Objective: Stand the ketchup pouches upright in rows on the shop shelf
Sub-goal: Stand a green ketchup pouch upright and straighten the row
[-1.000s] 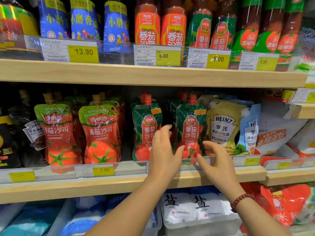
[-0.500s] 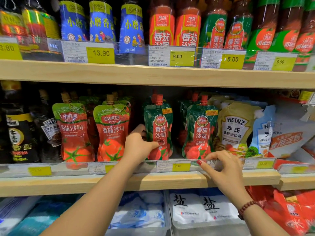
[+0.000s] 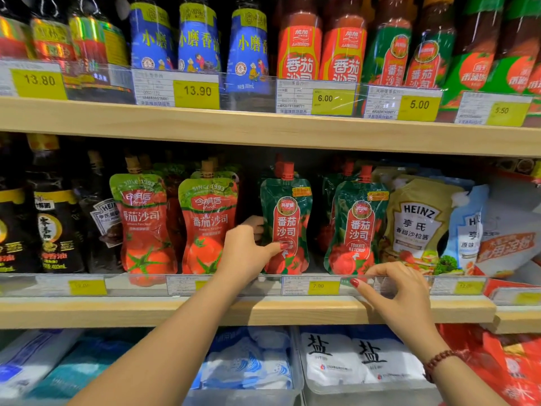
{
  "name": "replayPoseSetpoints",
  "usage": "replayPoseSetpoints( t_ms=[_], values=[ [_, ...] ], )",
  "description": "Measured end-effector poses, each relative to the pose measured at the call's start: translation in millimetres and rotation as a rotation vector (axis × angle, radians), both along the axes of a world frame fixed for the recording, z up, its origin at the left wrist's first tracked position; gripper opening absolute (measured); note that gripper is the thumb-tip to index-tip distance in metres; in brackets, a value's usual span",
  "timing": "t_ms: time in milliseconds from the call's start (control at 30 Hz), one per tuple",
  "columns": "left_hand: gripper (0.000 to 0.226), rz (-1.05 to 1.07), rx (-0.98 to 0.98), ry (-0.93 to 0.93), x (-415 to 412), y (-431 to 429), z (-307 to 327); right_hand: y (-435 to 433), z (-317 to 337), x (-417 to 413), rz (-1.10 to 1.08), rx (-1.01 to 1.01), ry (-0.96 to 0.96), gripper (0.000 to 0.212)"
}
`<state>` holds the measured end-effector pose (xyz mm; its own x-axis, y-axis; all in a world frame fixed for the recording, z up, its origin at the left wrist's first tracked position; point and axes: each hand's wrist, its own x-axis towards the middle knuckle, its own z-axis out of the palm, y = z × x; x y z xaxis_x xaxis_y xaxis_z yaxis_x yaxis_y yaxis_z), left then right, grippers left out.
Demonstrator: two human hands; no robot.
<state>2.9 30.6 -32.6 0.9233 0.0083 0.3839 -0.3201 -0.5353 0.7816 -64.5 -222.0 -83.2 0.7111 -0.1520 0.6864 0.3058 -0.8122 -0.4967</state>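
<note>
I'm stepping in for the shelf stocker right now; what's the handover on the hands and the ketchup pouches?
Left hand: gripping the left green ketchup pouch, thumb on its front, fingers behind.
Right hand: empty, fingers resting on the clear price rail below the right green ketchup pouch.
Done: both green pouches and the two red ketchup pouches stand upright at the shelf front, more behind them.
Left: release the held pouch squarely, check the back rows.

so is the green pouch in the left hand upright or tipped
Upright: the green pouch stands on its base, red cap on top, the left hand gripping its side.
</note>
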Motion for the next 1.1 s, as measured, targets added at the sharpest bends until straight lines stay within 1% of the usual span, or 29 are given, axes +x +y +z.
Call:
replayPoseSetpoints(
  t_ms=[67, 133, 167, 200, 233, 267, 300, 367, 433, 500, 567, 600, 667, 700, 800, 833, 933, 1000, 1100],
  values=[
    [0.05, 0.047, -0.029, -0.117, -13, 11, -5, 0, 0, 0, 0.009, 0.004, 0.004, 0.019],
    [0.033, 0.12, -0.113, -0.379, -28, 27, -10, 2, 1, -2, -0.007, 0.013, 0.007, 0.019],
    [0.029, 0.199, -0.133, -0.516, -33, 37, -13, 4, 2, -2, -0.025, 0.016, 0.007, 0.02],
    [0.03, 0.292, -0.153, -0.617, -36, 47, -15, 6, 2, -1, -0.047, 0.018, 0.007, 0.021],
    [0.035, 0.372, -0.178, -0.659, -36, 57, -17, 8, 2, -1, -0.07, 0.017, 0.005, 0.022],
    [0.043, 0.423, -0.202, -0.638, -35, 65, -18, 11, 3, -1, -0.09, 0.013, 0.004, 0.023],
    [0.053, 0.442, -0.219, -0.562, -33, 71, -18, 13, 2, -1, -0.108, 0.013, 0.004, 0.024],
    [0.067, 0.438, -0.18, -0.351, -27, 78, -18, 15, 1, -2, -0.134, 0.017, 0.007, 0.024],
    [0.061, 0.388, -0.114, -0.243, -22, 81, -20, 21, 2, -3, -0.13, -0.005, -0.012, 0.023],
    [0.052, 0.323, -0.095, -0.203, -19, 84, -20, 36, 6, -5, -0.058, -0.079, -0.07, 0.025],
    [0.047, 0.277, -0.083, -0.181, -18, 87, -18, 63, 13, -4, 0.09, -0.144, -0.124, 0.027],
    [0.046, 0.256, -0.076, -0.172, -18, 89, -16, 80, 18, -3, 0.176, -0.142, -0.132, 0.026],
    [0.046, 0.213, -0.069, -0.143, -19, 95, -14, 115, 26, 1, 0.324, -0.107, -0.1, 0.024],
    [0.047, 0.187, -0.066, -0.117, -19, 99, -13, 132, 30, 4, 0.354, -0.1, -0.062, 0.028],
    [0.047, 0.103, -0.062, -0.031, -18, 108, -9, 168, 31, 17, 0.281, -0.189, 0.096, 0.047],
    [0.045, 0.074, -0.069, -0.018, -17, 111, -8, 176, 29, 20, 0.245, -0.235, 0.146, 0.048],
    [0.042, 0.0, -0.058, -0.003, -14, 116, -4, 189, 23, 21, 0.198, -0.277, 0.208, 0.032],
    [0.044, -0.041, -0.043, 0.019, -9, 119, -2, 189, 16, 20, 0.2, -0.31, 0.191, 0.03],
    [0.046, -0.085, -0.07, 0.056, -4, 122, -3, 187, 11, 19, 0.19, -0.324, 0.16, 0.023]
  ],
)
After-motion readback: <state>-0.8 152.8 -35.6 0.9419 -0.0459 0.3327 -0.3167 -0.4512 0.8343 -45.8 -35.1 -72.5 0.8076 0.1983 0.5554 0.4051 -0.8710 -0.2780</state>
